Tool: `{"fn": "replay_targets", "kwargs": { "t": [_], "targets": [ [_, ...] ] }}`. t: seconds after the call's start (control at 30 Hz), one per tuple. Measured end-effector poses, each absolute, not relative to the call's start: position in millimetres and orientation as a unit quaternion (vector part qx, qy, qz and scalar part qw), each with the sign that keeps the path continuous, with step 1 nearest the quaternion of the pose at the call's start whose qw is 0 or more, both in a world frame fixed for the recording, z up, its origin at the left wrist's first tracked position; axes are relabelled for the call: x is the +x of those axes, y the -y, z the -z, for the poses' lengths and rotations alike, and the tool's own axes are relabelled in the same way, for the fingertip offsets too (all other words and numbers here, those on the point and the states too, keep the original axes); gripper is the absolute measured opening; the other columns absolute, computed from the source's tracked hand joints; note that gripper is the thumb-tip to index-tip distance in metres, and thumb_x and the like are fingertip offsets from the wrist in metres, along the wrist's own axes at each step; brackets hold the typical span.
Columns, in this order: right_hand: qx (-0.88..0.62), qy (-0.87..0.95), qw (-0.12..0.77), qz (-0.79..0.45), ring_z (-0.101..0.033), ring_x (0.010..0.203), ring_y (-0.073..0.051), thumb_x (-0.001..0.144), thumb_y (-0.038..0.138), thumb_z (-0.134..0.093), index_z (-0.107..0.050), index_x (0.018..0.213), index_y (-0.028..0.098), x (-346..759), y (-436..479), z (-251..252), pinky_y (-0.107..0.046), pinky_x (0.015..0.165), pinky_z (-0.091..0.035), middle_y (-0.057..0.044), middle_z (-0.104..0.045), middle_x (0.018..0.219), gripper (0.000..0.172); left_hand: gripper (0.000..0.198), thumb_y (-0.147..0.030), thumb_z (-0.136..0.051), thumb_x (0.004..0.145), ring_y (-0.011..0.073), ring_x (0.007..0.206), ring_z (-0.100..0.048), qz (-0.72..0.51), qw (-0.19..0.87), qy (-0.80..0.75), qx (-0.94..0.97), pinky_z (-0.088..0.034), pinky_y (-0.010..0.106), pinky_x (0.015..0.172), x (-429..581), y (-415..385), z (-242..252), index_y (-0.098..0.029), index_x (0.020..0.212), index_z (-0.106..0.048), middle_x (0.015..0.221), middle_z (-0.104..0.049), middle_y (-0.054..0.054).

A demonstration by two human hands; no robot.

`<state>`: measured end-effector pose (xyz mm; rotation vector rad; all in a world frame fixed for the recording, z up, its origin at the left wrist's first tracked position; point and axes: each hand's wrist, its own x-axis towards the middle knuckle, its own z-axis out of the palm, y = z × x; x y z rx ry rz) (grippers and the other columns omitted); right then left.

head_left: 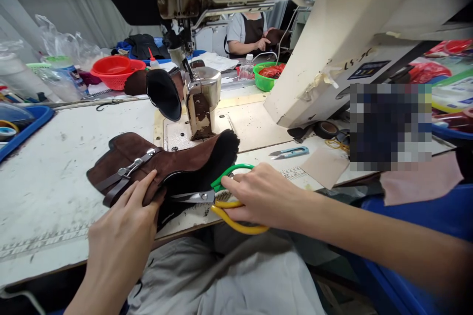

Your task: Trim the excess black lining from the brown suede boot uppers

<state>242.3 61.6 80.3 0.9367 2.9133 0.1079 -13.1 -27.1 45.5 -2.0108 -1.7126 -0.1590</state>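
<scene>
A brown suede boot upper (155, 165) with a buckle strap and black fleece lining lies at the near edge of the white worktable (48, 182). My left hand (123, 226) rests on its lower edge, thumb and fingers pinching the material. My right hand (258, 194) grips scissors (218, 199) with green and yellow handles. Their blades point left at the boot's lining edge and look nearly closed.
A post-bed sewing machine (201, 101) stands just behind, with another dark boot piece (162, 91) on its post. Small blue thread snips (290, 152) lie to the right. Red (116, 71) and green (266, 76) baskets sit farther back, where another person sits. A blue tray (25, 128) is at left.
</scene>
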Motion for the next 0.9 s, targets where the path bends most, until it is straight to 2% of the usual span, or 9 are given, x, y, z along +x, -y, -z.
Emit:
{"fn": "replay_targets", "kwargs": {
  "t": [0.1,0.27,0.43,0.53,0.6,0.73,0.83,0.9],
  "targets": [
    [0.354,-0.935,0.012,0.005,-0.060,0.056,-0.018,0.092,0.046,-0.070,-0.061,0.084,0.018,242,-49,-70,-0.033,0.050,-0.012,-0.003,-0.068,0.068,0.030,0.032,-0.015,-0.050,0.099,0.0233,0.107,-0.072,0.077,0.260,0.620,-0.737,-0.047,0.029,0.047,-17,28,-42,-0.025,0.100,-0.080,0.146,-0.061,-0.001],
    [0.362,-0.931,-0.015,0.034,-0.060,0.058,-0.017,0.092,0.047,-0.070,-0.062,0.086,0.017,240,-44,-62,-0.031,0.050,-0.012,-0.002,-0.069,0.072,0.031,0.031,-0.018,-0.050,0.101,0.0242,0.118,-0.068,0.090,0.261,0.607,-0.746,-0.052,0.028,0.053,-24,28,-35,-0.025,0.111,-0.078,0.152,-0.054,-0.001],
    [0.345,-0.938,-0.015,0.037,-0.061,0.062,-0.018,0.093,0.048,-0.069,-0.064,0.091,0.017,241,-47,-58,-0.032,0.051,-0.013,-0.003,-0.070,0.076,0.031,0.026,-0.014,-0.055,0.099,0.0299,0.133,-0.059,0.142,0.256,0.569,-0.768,-0.057,0.035,0.076,-28,32,-29,-0.025,0.106,-0.077,0.160,-0.044,0.000],
    [0.347,-0.937,-0.019,0.040,-0.061,0.064,-0.019,0.094,0.048,-0.068,-0.064,0.093,0.017,241,-49,-55,-0.033,0.052,-0.013,-0.004,-0.070,0.078,0.032,0.019,-0.014,-0.057,0.099,0.0282,0.134,-0.058,0.173,0.252,0.557,-0.773,-0.056,0.036,0.087,-30,34,-27,-0.022,0.098,-0.075,0.159,-0.046,-0.001],
    [0.351,-0.935,-0.019,0.049,-0.061,0.065,-0.019,0.093,0.048,-0.069,-0.064,0.093,0.017,241,-48,-55,-0.033,0.052,-0.013,-0.004,-0.071,0.079,0.031,0.018,-0.016,-0.056,0.100,0.0274,0.133,-0.059,0.172,0.256,0.551,-0.776,-0.055,0.037,0.093,-30,33,-28,-0.021,0.100,-0.073,0.159,-0.046,0.000],
    [0.359,-0.931,-0.012,0.065,-0.062,0.067,-0.019,0.093,0.046,-0.069,-0.065,0.093,0.017,239,-45,-58,-0.032,0.052,-0.013,-0.004,-0.071,0.079,0.030,0.029,-0.013,-0.050,0.101,0.0261,0.132,-0.060,0.131,0.267,0.561,-0.773,-0.057,0.036,0.084,-28,33,-33,-0.022,0.122,-0.069,0.160,-0.044,0.001],
    [0.360,-0.931,-0.012,0.066,-0.063,0.068,-0.019,0.093,0.045,-0.070,-0.065,0.094,0.017,238,-42,-61,-0.032,0.052,-0.014,-0.005,-0.072,0.081,0.028,0.029,-0.010,-0.049,0.100,0.0270,0.132,-0.060,0.100,0.257,0.566,-0.777,-0.058,0.034,0.080,-28,34,-37,-0.021,0.113,-0.073,0.162,-0.042,0.001],
    [0.362,-0.930,-0.014,0.064,-0.063,0.068,-0.019,0.092,0.044,-0.071,-0.065,0.094,0.017,238,-42,-62,-0.032,0.052,-0.014,-0.005,-0.072,0.080,0.028,0.026,-0.011,-0.050,0.101,0.0277,0.129,-0.062,0.098,0.258,0.565,-0.777,-0.058,0.034,0.080,-27,34,-39,-0.019,0.106,-0.074,0.159,-0.045,0.003]
  ]
}}
